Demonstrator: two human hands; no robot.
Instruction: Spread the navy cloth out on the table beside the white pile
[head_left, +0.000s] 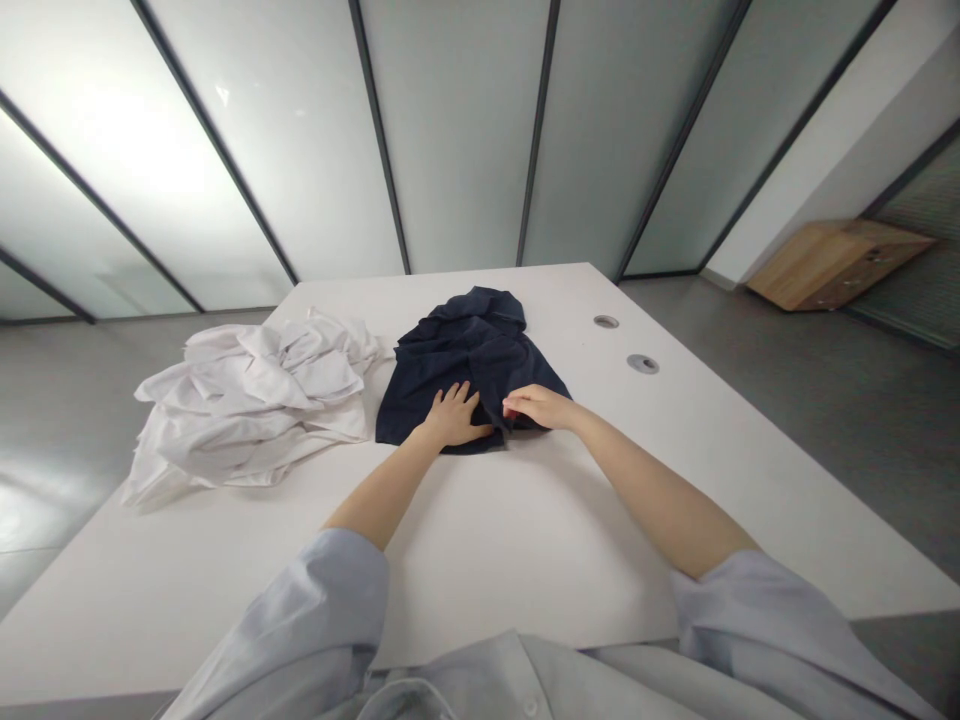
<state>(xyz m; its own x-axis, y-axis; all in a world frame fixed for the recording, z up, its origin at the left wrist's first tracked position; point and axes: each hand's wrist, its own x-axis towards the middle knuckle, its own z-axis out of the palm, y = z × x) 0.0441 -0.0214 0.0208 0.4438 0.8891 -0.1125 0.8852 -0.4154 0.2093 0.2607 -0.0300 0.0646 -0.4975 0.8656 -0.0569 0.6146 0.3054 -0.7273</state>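
A crumpled navy blue garment [469,345] lies on the white table in front of me; its folds hide what kind it is. On its near part my left hand [451,415] rests flat, palm down with fingers spread. My right hand [544,407] is at the near right edge of the garment, fingers curled and pinched on a fold of the cloth. A small red patch shows under those fingertips, too small to make out. Left of the navy garment, a heap of white cloth [255,390] lies loosely bunched.
The white table [525,560] reaches up to my body. Two round cable grommets, a far one [606,321] and a nearer one [643,364], are set in its right side. Frosted glass panels [457,130] stand behind it. A wooden cabinet [832,262] is at the far right.
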